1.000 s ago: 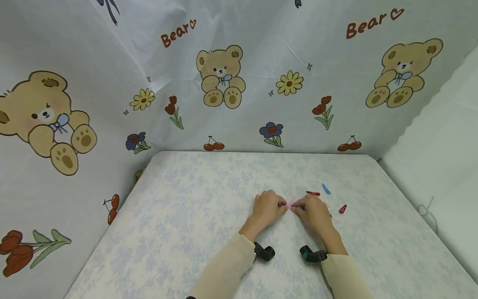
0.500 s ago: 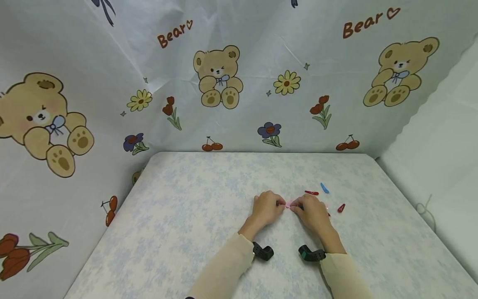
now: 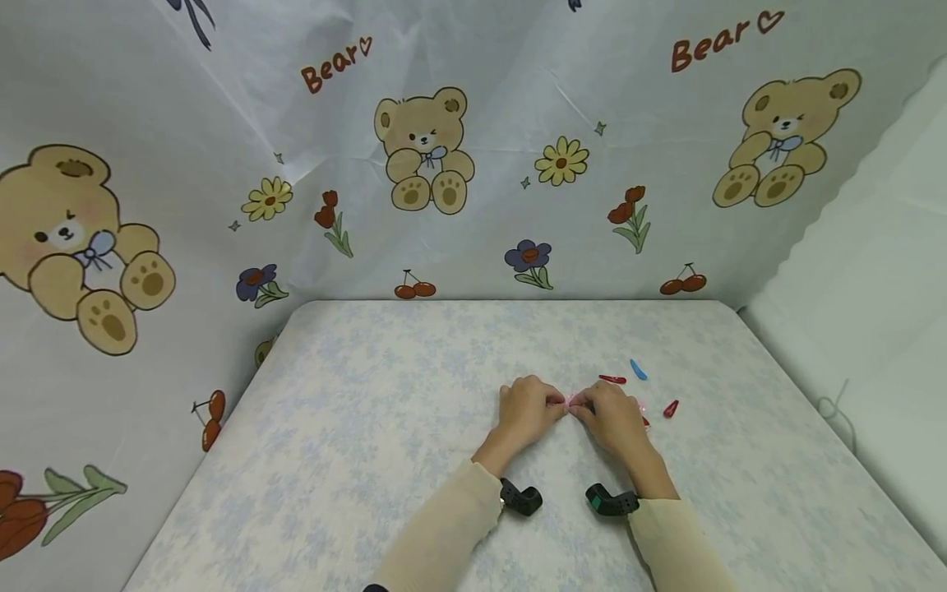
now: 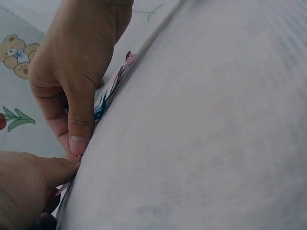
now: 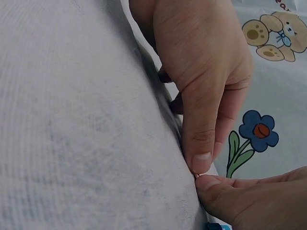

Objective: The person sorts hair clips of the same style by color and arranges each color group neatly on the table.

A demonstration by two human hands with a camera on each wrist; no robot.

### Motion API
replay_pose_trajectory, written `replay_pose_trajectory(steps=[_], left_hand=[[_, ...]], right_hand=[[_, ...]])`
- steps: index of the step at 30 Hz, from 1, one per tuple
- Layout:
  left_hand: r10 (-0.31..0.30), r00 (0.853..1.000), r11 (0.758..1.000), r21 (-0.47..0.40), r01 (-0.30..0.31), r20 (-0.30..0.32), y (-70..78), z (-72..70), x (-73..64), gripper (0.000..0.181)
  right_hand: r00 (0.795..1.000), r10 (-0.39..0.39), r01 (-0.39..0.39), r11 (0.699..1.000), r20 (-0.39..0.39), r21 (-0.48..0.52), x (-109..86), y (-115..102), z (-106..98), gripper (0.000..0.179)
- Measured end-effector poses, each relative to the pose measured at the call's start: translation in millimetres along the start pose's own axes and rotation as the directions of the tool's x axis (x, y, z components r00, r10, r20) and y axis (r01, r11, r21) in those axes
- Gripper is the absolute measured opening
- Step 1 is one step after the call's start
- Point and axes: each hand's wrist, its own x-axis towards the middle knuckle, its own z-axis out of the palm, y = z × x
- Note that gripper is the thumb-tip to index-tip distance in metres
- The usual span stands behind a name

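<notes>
Both hands meet low over the table with their fingertips nearly touching. Between them is a small pink item (image 3: pixel 570 400), mostly covered by fingers, so its exact kind cannot be told. My left hand (image 3: pixel 528 409) pinches its left side between thumb and index finger. From the other side, my right hand (image 3: pixel 610 415) pinches it the same way. The left wrist view shows the right hand (image 4: pixel 79 62) above the left hand (image 4: pixel 24 182), thumbs meeting. In the right wrist view, only a speck of the item shows at the fingertips.
Beyond the right hand lie a red hair clip (image 3: pixel 612 379) and a blue hair clip (image 3: pixel 639 369). Another red hair clip (image 3: pixel 671 409) lies farther right. Pink and red pieces (image 3: pixel 640 405) show partly behind the right hand. Bear-print cloth (image 3: pixel 473 238) hangs behind the table (image 3: pixel 370 395).
The head view has shifted slightly, moving the scene a little to the left. Both hands keep their pinch on the pink item, and their fingertips are a little closer together.
</notes>
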Motion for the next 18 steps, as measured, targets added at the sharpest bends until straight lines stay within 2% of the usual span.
replay_pose_trajectory(steps=[6,18], left_hand=[[-0.025,1.0,1.0,-0.01,0.025,-0.019,1.0,0.6,-0.8,0.007],[-0.002,0.998,1.0,0.02,0.003,-0.069,-2.3,1.9,1.3,0.009]], right_hand=[[1.0,0.022,-0.022,1.0,0.01,-0.008,-1.0,-2.7,0.2,0.011],[0.999,-0.031,0.029,0.999,-0.038,-0.043,-1.9,-1.1,2.9,0.012]])
